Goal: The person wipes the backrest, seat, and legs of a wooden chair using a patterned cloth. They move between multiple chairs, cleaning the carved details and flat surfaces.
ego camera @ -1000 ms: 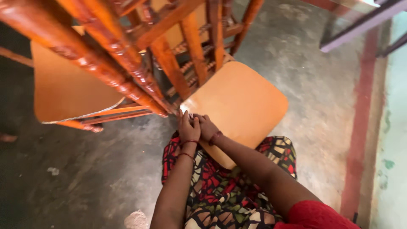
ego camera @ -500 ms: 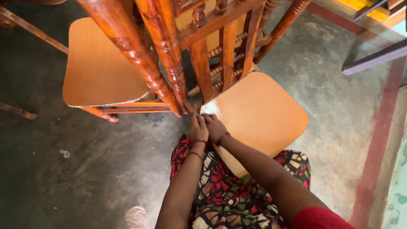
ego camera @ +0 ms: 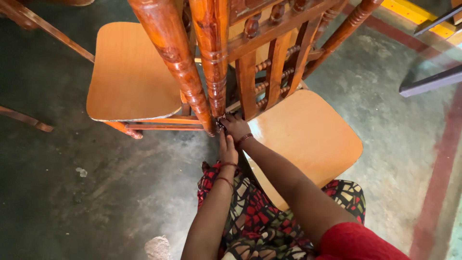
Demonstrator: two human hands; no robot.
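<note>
Grey concrete floor [ego camera: 96, 192] lies beneath the light plywood chair seat [ego camera: 308, 139]; at its near-left corner, right hand [ego camera: 236, 127] pinches closed on something hidden, left hand [ego camera: 227, 150] lies loosely beneath.

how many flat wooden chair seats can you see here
2. One chair seat is at upper left on the far side of the turned posts; the other chair seat is at right, beside the right hand. Others may be hidden.

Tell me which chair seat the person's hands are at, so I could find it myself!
Start at the glossy turned wooden posts at the top of the picture. Two pale orange seats lie below them; take the right-hand seat, beside the patterned skirt. The right hand and left hand meet at its near-left corner, while the left-hand seat has no hands near it.
</note>
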